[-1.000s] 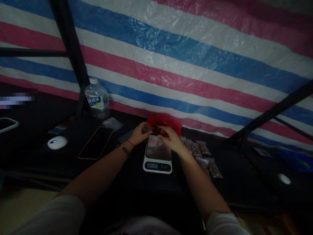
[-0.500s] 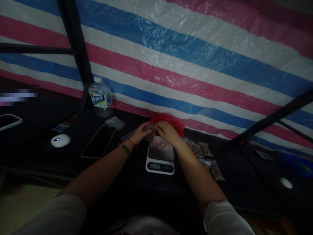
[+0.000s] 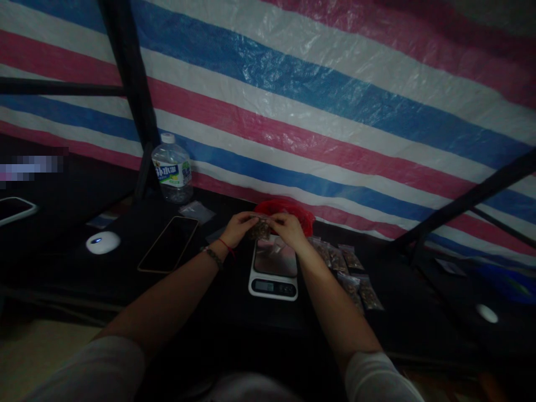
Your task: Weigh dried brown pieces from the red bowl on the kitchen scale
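Note:
A small clear zip bag [image 3: 259, 229] with brown bits in it hangs between my two hands, above the far end of a white kitchen scale [image 3: 274, 265]. My left hand [image 3: 240, 228] pinches its left upper corner. On the right, my right hand [image 3: 288, 228] grips the other upper corner. The scale's plate carries a small pale piece, too dim to name, and its display is lit. Right behind the hands lies a red plastic bag [image 3: 299, 215]. Several filled zip bags [image 3: 337, 259] lie on the black table beside my right forearm.
Left of my hands lie a phone [image 3: 168, 244], a white rounded device [image 3: 103, 242] and flat clear bags [image 3: 196, 211]. A large plastic bottle [image 3: 172, 173] stands by the black frame post [image 3: 132, 72]. A striped tarp [image 3: 293, 111] closes off the back.
The bag has been drawn out between both hands, with its upper edge now stretched level. My right hand has shifted slightly down. The scale and the other bags stay put.

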